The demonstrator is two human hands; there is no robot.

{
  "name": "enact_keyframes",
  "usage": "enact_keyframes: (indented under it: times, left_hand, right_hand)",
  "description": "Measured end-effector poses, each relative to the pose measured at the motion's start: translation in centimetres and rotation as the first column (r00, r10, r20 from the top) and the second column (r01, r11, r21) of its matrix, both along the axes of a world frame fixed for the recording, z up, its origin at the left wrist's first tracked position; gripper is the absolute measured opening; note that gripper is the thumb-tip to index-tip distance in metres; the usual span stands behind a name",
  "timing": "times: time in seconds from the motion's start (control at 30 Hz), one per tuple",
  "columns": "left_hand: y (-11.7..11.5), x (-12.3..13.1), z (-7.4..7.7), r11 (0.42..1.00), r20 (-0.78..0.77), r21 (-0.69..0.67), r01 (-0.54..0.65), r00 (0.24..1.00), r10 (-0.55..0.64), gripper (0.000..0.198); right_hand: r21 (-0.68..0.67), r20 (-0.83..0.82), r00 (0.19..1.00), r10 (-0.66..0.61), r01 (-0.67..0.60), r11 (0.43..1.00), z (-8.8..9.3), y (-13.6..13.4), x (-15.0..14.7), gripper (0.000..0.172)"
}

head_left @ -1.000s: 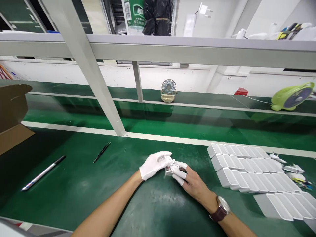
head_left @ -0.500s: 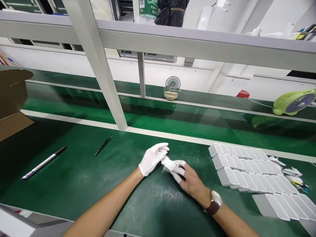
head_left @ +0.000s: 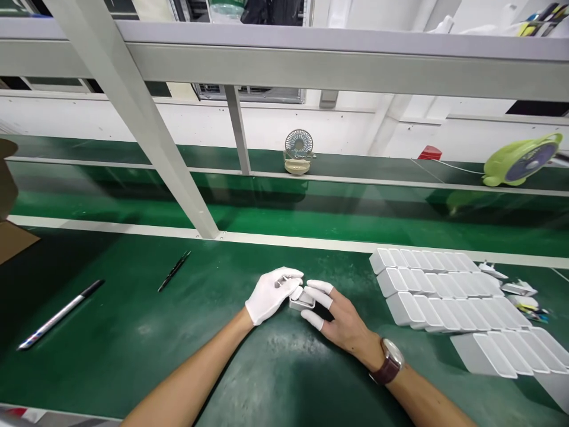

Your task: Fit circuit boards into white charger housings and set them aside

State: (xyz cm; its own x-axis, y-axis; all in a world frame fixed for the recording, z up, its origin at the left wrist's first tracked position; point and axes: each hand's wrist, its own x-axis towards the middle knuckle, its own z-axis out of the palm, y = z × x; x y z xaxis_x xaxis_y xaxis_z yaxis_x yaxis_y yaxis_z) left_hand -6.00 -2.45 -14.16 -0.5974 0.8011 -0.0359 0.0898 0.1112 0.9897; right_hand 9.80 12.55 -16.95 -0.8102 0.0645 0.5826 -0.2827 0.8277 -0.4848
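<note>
My left hand (head_left: 271, 296), in a white glove, is closed on a small white plastic box (head_left: 301, 305) just above the green bench. A smaller white piece shows at the top of the box, partly hidden by the fingers. Something small and greyish (head_left: 281, 281) also shows between the gloved thumb and fingers; its kind is unclear. My right hand (head_left: 338, 317) has white covers on several fingertips and a watch at the wrist. Its fingers are spread beside the box's right side, one tip at or very near its edge.
Rows of white open-topped trays (head_left: 438, 311) stand on the right, with small white parts (head_left: 519, 288) beyond them. A marker (head_left: 62, 314) and black tweezers (head_left: 174, 271) lie left, near a cardboard box (head_left: 15, 243). A slanted post (head_left: 146, 130) rises behind; a small fan (head_left: 299, 148) stands farther back.
My right fingers have loosened from the white box and spread apart. The box now sits against my left hand, turned so its top shows. The camera view has shifted slightly.
</note>
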Motion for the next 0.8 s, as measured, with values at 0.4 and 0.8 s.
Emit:
enact_keyframes:
  times: [0.4,0.8]
  left_hand:
    - [0.8,-0.2,1.0,0.994,0.040,-0.083,-0.075,0.996,0.078,0.051]
    - [0.9,2.9,0.5,0.997,-0.671,-0.054,-0.052,0.742,0.003,0.068]
  right_hand:
    - [-0.093,0.116,0.990,0.074,-0.063,0.994,0.2,-0.6,-1.2,0.042]
    - [-0.999,0.037,0.961,0.274,0.027,0.041,0.4,-0.5,-2.0,0.047]
